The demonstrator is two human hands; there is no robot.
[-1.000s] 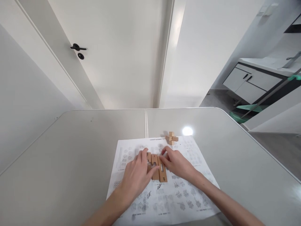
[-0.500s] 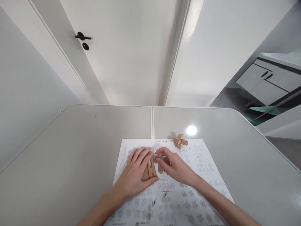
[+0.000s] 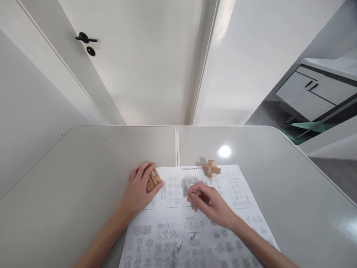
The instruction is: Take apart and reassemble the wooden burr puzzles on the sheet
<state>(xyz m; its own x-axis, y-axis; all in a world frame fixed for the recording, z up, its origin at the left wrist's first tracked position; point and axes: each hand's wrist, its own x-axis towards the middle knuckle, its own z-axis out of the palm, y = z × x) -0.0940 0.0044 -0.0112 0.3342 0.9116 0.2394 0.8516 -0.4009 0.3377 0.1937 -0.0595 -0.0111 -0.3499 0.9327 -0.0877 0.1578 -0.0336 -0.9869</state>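
My left hand (image 3: 136, 186) is curled over a pair of notched wooden puzzle pieces (image 3: 154, 180) lying side by side at the sheet's upper left edge. One piece has a slot and a dark "2" near its end; the fingers cover much of the other. Over the middle of the printed paper sheet (image 3: 164, 219), my right hand (image 3: 208, 201) has its fingers curled in and its thumb against them, with nothing visible between them. An assembled wooden cross-shaped burr puzzle (image 3: 211, 169) rests at the sheet's top edge, beyond my right hand and apart from it.
The grey table (image 3: 69, 197) has a seam (image 3: 176, 145) running to its far edge. Behind it stands a white door with a black handle (image 3: 86, 39). White cabinets (image 3: 309, 87) are at the far right.
My left hand has slid the wooden pieces left and slightly away, from the sheet's upper middle to its left edge. My right hand has drawn slightly closer and curled its fingers more.
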